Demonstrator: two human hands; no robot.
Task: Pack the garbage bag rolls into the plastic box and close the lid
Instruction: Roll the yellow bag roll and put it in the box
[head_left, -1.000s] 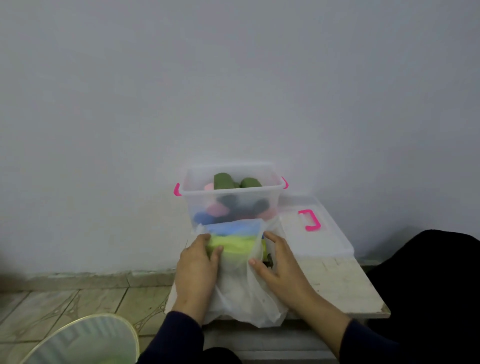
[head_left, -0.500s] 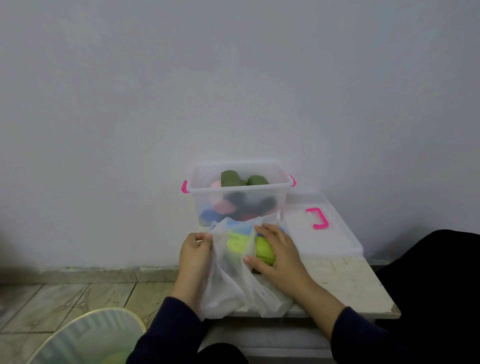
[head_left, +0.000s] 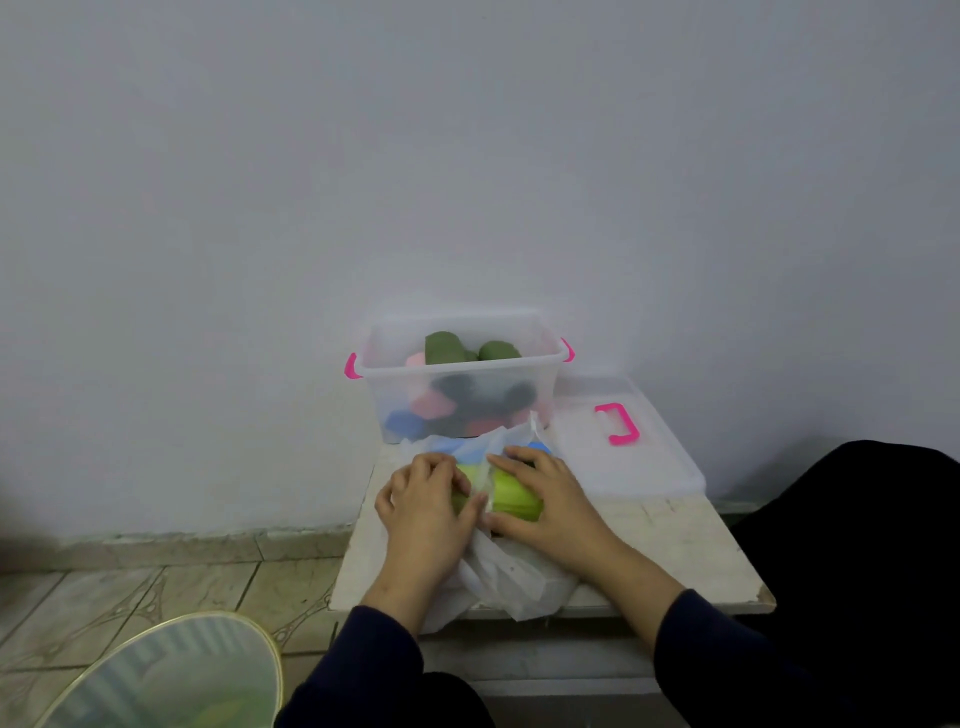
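**Both hands on the lime rolls in the bag**

We sit facing a plain pale wall (head_left: 467, 156), with a tiled floor (head_left: 156, 597) on our left. A low white table (head_left: 691, 551) stands against the wall. At its far edge sits the clear plastic box (head_left: 460, 384), open, already holding dark green, pink, black and blue garbage bag rolls (head_left: 447, 349). Its lid (head_left: 639, 457), with a pink handle, lies flat just right of the box. In front of the box lies a thin white plastic bag (head_left: 511, 577), with blue rolls showing at its far end. Our left hand (head_left: 421, 512) curls around the bag and a lime green roll (head_left: 511, 493) inside it; our right hand (head_left: 545, 499) grips the same lime roll from the other side.
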